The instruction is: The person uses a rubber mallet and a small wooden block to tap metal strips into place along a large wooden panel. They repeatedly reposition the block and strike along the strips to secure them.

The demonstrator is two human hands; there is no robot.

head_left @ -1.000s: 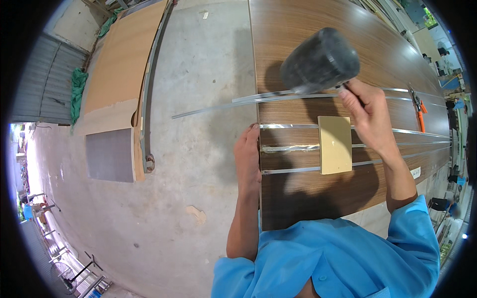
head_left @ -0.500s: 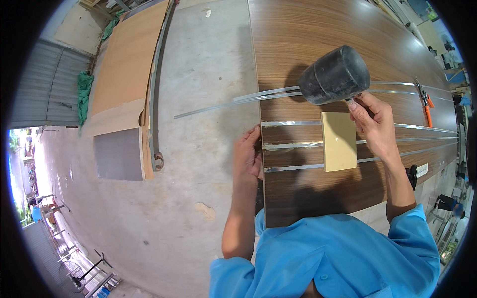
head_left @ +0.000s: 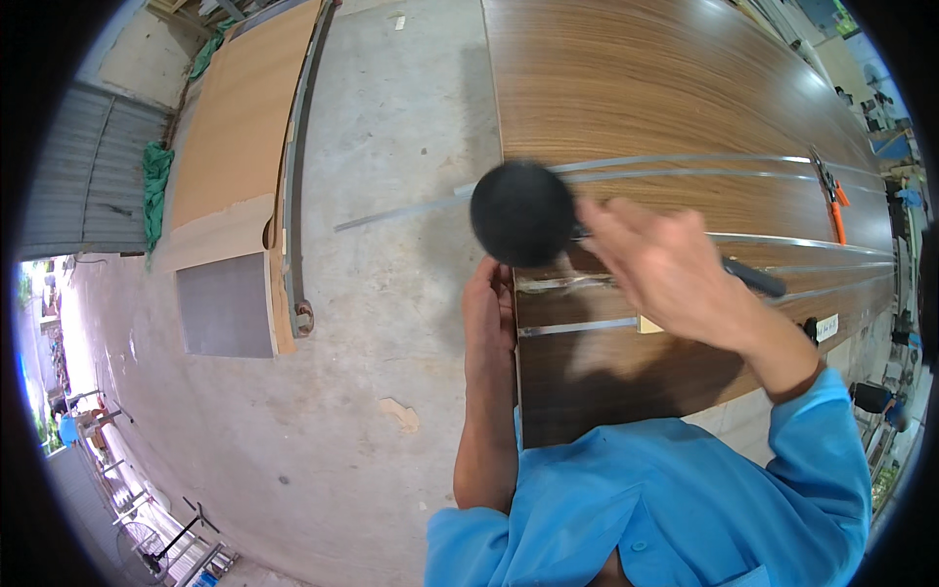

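My right hand [head_left: 660, 269], blurred by motion, is closed on the handle of a black rubber mallet [head_left: 521, 213]. The mallet's round head hangs over the left edge of a brown wood-grain panel [head_left: 606, 108], hiding part of a metal strip there. Just below the head, my left hand [head_left: 487, 311] is against the panel's edge, fingers curled at it. Several thin metal strips [head_left: 577, 328] run across the panel. Under my right hand lies a yellow rectangular block [head_left: 648, 324], mostly hidden.
Orange-handled pliers [head_left: 834, 201] lie on the panel's right side. Two loose strips [head_left: 377, 216] stick out past its left edge over the concrete floor [head_left: 372, 313]. A cardboard-covered panel [head_left: 235, 137] stands at the left, and a fan [head_left: 144, 555] at lower left.
The mallet has swung left and down from above the panel to its left edge, its head turning. My right hand moved left with it, covering most of the yellow block. My left hand barely moved.
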